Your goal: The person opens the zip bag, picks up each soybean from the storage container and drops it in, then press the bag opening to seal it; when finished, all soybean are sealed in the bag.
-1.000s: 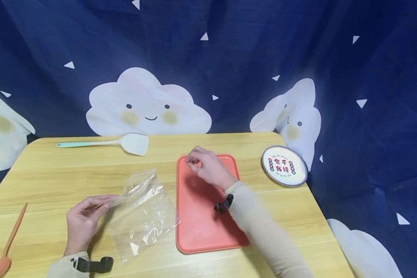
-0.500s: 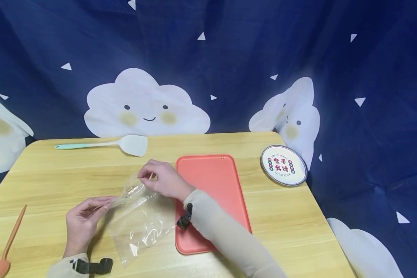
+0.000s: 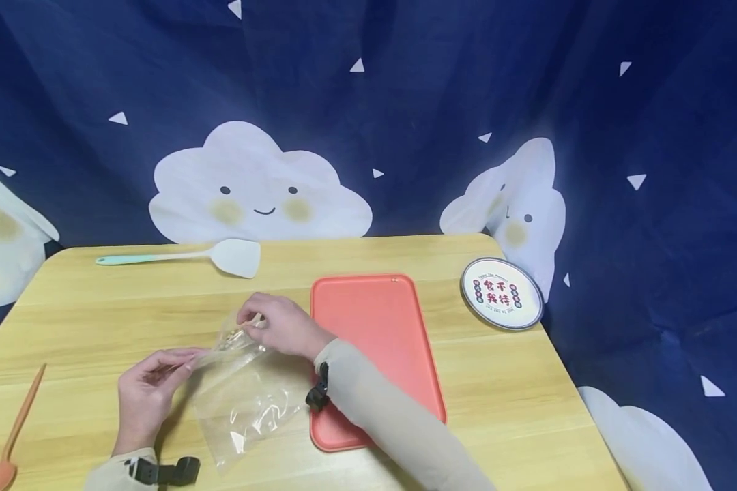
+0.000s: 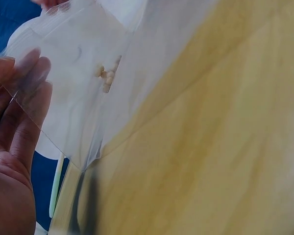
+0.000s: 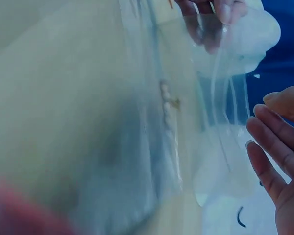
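A clear plastic zip bag (image 3: 246, 402) lies slanted over the table, its mouth toward the back. My left hand (image 3: 150, 392) pinches the left side of its mouth between thumb and fingers. Inside, several small round beige beans (image 4: 108, 76) have gathered along a fold. My right hand (image 3: 282, 326) is at the bag's mouth on the other side. In the right wrist view its fingers (image 5: 272, 142) look fairly straight beside the clear film, and nothing shows between them. A coral-red tray (image 3: 368, 320) lies under the right forearm, with tiny beige beans (image 3: 395, 279) at its far edge.
At the back left lies a white spatula (image 3: 236, 258) with a mint handle. An orange spoon (image 3: 15, 429) is at the left edge, and a round plate (image 3: 502, 294) with red characters stands at the right. Behind the wooden table (image 3: 497, 389) hangs a dark blue curtain (image 3: 405, 102).
My right hand has moved left from above the tray's far left corner to the bag's mouth, then slightly farther left and nearer. The left hand has kept its grip on the bag.
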